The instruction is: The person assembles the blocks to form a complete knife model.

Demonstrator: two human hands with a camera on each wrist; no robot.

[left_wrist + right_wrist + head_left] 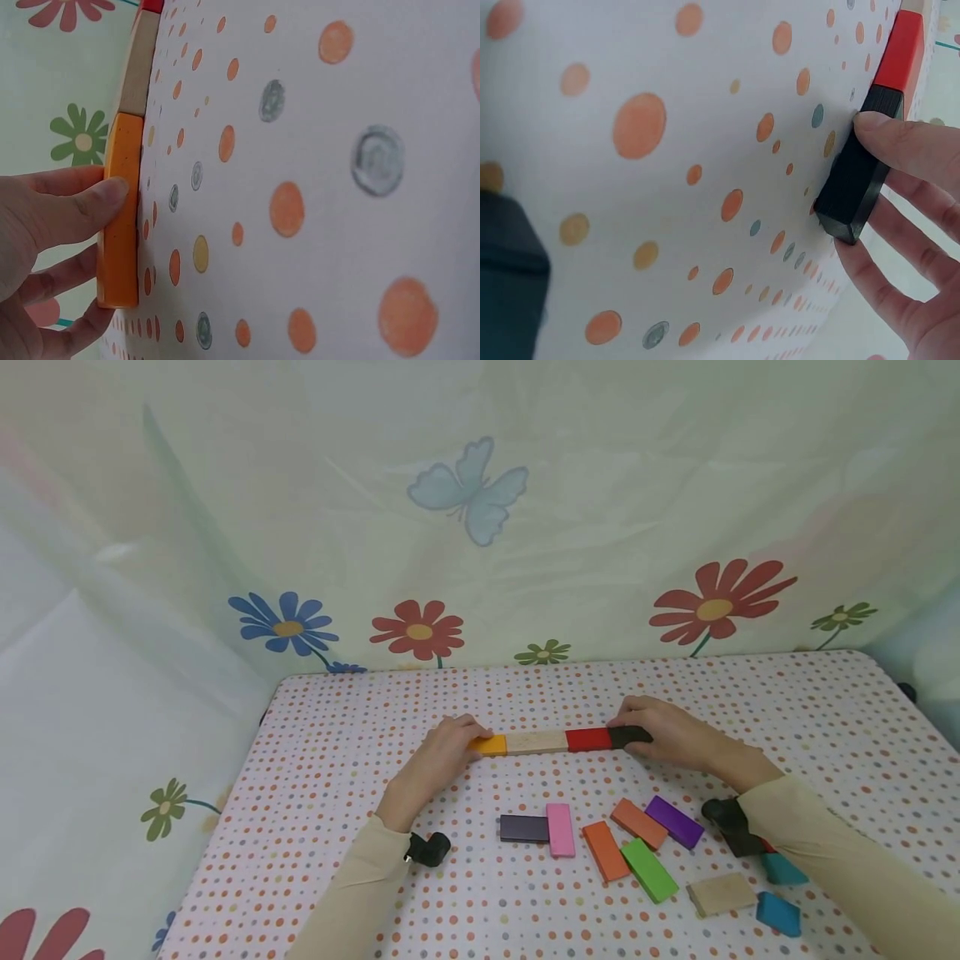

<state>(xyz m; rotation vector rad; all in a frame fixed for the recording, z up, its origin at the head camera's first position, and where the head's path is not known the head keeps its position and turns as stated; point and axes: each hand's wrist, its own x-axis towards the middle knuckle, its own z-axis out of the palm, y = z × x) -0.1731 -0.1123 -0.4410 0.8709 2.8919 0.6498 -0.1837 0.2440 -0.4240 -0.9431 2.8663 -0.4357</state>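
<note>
Four wooden blocks lie end to end in a straight row across the table. At the left end my left hand (pixel 444 750) pinches a yellow-orange block (pixel 491 745), thumb on the near side and fingers behind, as the left wrist view of the block (pixel 120 247) shows. A plain wood block (pixel 536 743) and a red block (pixel 588 740) continue the row, touching. My right hand (pixel 671 732) holds the black block (pixel 628 736) at the right end. In the right wrist view its thumb lies along the near side of this black block (pixel 855 165), fingers behind and at its end.
Nearer me lie a dark block (pixel 523 828), a pink block (pixel 560 830), two orange blocks (pixel 606 852), a green block (pixel 649 869) and a purple block (pixel 674 822). By the right forearm are a plain block (pixel 722 894) and blue pieces (pixel 778 913). A flowered curtain (pixel 585 510) hangs behind.
</note>
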